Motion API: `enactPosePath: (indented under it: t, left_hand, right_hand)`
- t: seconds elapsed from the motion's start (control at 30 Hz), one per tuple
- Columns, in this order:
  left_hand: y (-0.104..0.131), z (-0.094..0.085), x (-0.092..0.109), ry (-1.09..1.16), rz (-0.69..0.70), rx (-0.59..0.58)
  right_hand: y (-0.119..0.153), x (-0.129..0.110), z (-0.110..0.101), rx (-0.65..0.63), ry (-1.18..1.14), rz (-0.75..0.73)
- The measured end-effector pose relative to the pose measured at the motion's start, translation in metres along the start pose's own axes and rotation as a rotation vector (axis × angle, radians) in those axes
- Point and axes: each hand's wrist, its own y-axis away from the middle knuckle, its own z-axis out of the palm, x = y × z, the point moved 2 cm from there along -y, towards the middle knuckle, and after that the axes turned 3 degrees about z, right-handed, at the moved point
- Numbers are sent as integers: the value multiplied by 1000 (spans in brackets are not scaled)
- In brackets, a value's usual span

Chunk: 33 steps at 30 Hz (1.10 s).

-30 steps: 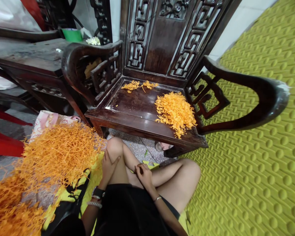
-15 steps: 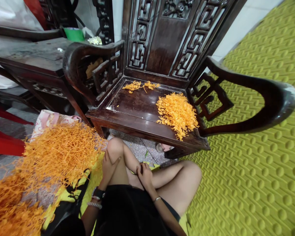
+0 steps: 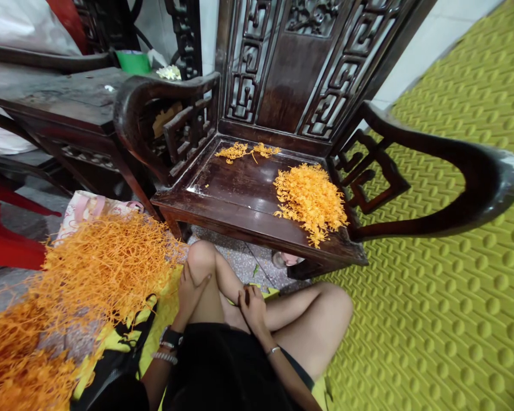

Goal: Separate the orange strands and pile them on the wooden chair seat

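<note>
My left hand rests on my bent left knee, fingers lying flat and thumb apart, holding nothing. Between my legs, my right hand lies against my shin, its fingers loosely curled; whether they hold anything is hidden. In front stands a dark carved wooden chair. A mound of short orange pieces covers the right of its seat, and two small orange clumps lie near the backrest. On the floor to my left spreads a large heap of orange strands, nearest to my left hand.
A darker orange heap lies at the lower left, beside a black bag. A red stool and a patterned bag stand left. A wooden side table bears a green container. Yellow textured matting lies right.
The view has shifted very slightly, so the chair appears a little farther right. Both hands stay where they were.
</note>
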Motion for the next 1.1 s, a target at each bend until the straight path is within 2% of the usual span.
enactPosePath:
  t: [0.47,1.1]
  left_hand:
    - [1,-8,10,-14,-19,19]
    - [1,-6,7,26,7,67]
  right_hand:
    - [0,1,3,6,10,-27]
    - [2,-2,-1,67,-115,-140]
